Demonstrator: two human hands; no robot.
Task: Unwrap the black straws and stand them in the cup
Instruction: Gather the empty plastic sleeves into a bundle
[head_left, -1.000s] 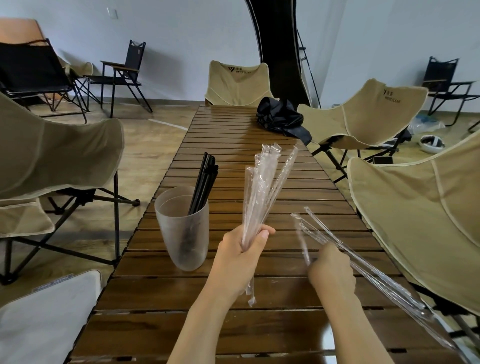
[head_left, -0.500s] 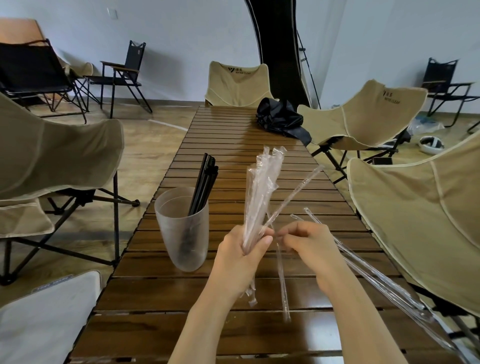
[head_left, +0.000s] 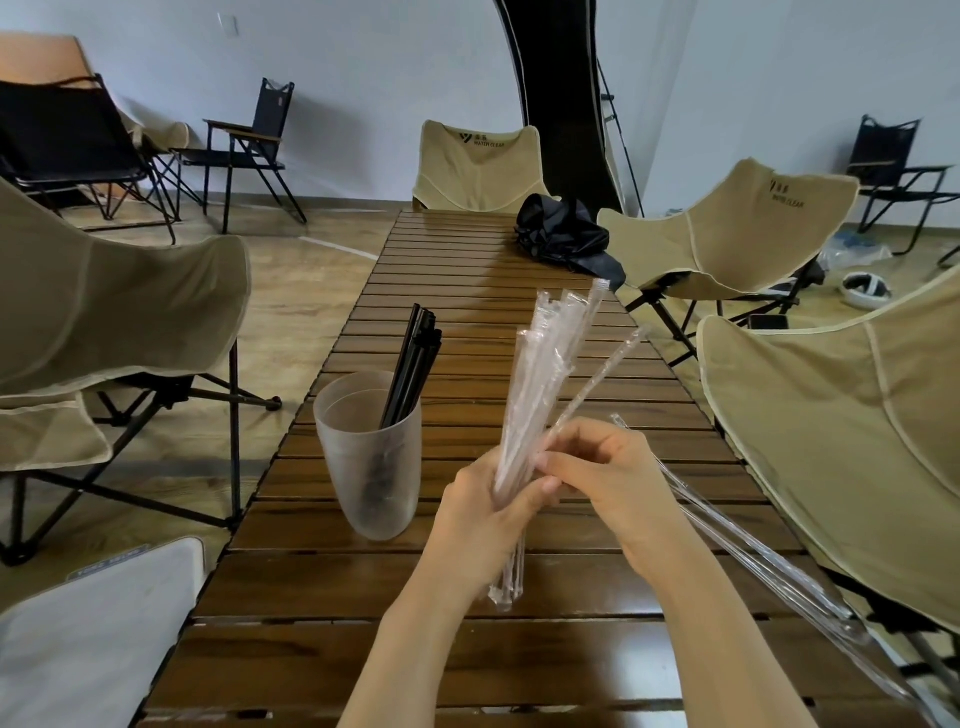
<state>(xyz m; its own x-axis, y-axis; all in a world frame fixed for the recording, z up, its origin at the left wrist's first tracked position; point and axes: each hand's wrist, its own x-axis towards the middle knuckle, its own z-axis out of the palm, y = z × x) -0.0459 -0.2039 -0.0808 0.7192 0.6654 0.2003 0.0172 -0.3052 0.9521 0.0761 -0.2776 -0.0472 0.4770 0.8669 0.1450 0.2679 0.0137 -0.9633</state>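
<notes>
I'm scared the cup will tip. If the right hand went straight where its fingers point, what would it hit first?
Probably not the cup. The right hand points left at the bundle of wrappers the left hand grips, so it meets those first; the cup stands farther left.

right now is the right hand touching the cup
Apart. Head view: left hand and its wrapper bundle sit between the cup and the right hand pinching one wrapper.

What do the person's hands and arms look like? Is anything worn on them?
The left hand and right hand are bare: no gloves, rings or watch in view. The left forearm and right forearm are bare too, with no sleeve showing down to the picture's lower edge.
</notes>
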